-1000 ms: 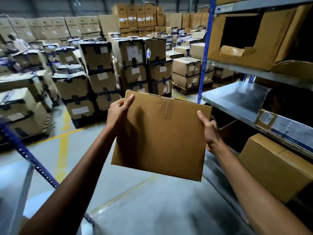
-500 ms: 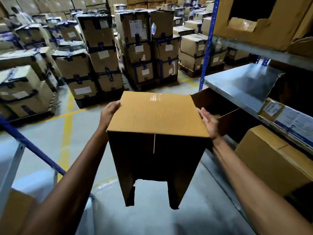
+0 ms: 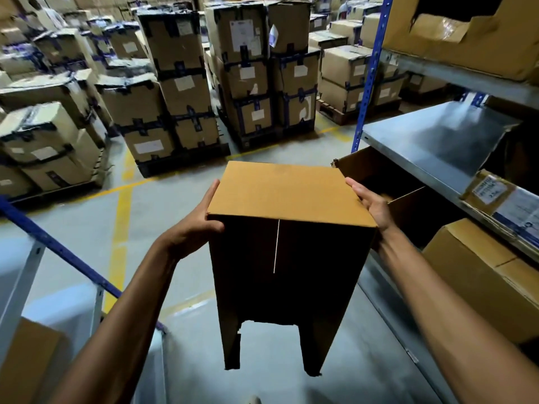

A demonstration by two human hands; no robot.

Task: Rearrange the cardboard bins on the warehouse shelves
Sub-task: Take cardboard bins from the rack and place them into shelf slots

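Left hand (image 3: 192, 225) grips bin (image 3: 288, 193), right hand (image 3: 370, 202) seemingly flat against it; open box (image 3: 376, 170) behind.

The raised cardboard bin (image 3: 288, 193) blocks the centre. To its right the middle shelf (image 3: 431, 141) lies bare from the blue upright (image 3: 369, 74) to a labelled flat carton (image 3: 501, 196) on its front edge. Below it, an open box (image 3: 376, 173) stands just behind the bin, and a closed box (image 3: 481, 272) fills the nearer bay. Ahead, floor (image 3: 175, 199) runs free to palletised stacks (image 3: 180, 91). A blue rail (image 3: 58, 246) slants across the left.
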